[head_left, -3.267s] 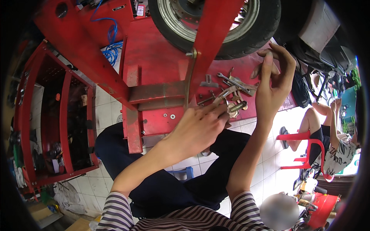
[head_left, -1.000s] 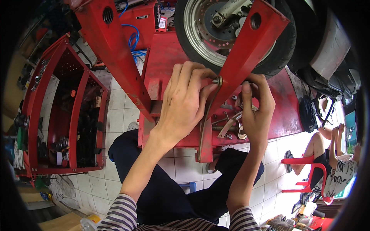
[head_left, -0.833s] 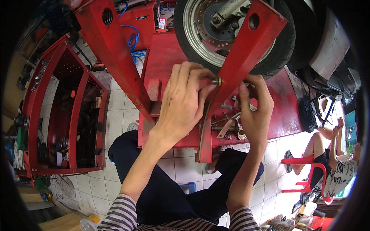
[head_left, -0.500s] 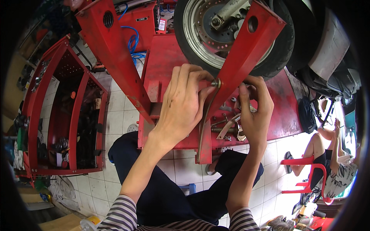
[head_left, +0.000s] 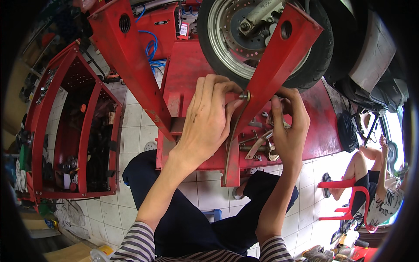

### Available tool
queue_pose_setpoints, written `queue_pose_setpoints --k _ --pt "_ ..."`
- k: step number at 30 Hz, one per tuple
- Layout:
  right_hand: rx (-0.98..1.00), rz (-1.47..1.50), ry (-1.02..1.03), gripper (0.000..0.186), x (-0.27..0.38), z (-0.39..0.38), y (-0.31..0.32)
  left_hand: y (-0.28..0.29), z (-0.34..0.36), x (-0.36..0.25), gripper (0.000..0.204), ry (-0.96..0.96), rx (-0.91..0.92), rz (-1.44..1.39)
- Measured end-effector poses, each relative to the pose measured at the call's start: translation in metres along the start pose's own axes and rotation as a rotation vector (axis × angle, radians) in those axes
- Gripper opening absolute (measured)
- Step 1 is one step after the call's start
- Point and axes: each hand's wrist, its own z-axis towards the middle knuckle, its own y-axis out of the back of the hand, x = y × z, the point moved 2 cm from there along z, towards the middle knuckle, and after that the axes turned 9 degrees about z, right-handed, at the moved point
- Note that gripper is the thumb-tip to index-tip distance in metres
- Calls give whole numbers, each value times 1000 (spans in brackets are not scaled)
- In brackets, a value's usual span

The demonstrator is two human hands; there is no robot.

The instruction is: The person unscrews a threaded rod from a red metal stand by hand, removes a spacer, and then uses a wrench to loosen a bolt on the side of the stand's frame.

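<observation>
My left hand (head_left: 206, 115) pinches the head of a bolt (head_left: 243, 94) between thumb and forefinger, at the left face of a slanted red steel post (head_left: 271, 65). From that bolt a thin, curved metal strip (head_left: 232, 131) runs down along the post's edge. On the post's other side is my right hand (head_left: 290, 124), thumb and fingers bent together close to the steel; whatever they grip is hidden. Beneath it, a bracket (head_left: 260, 143) and several loose bolts and nuts lie on the red platform (head_left: 314, 126).
A second red post (head_left: 133, 65) rises at the left. Beyond the posts stands a wheel with a black tyre (head_left: 218, 61) and brake disc. A red tool cart (head_left: 85, 131) is far left, and blue hose (head_left: 152, 50) lies behind. At right, another person sits on a red chair (head_left: 364, 196).
Both hands keep nearly the same place and grip. The seated person at the right has shifted slightly.
</observation>
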Motion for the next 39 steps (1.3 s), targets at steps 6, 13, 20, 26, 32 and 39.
queue_pose_setpoints --k 6,13,20,26,32,39 --pt "-3 -13 8 11 -1 0 1 0 0 0 30 12 21 -20" --pt "-3 7 -11 11 -2 0 1 0 -1 0 30 21 21 -42" --pt "3 -6 -18 11 -2 0 2 1 -2 0 28 27 30 -40" --pt "19 9 -45 12 1 -1 0 1 -3 2 27 47 44 -79" --pt "36 -17 2 12 0 -1 -3 0 -2 4 26 68 54 -176" --pt "48 21 -19 13 1 -1 -3 1 -2 6 26 110 89 -264"
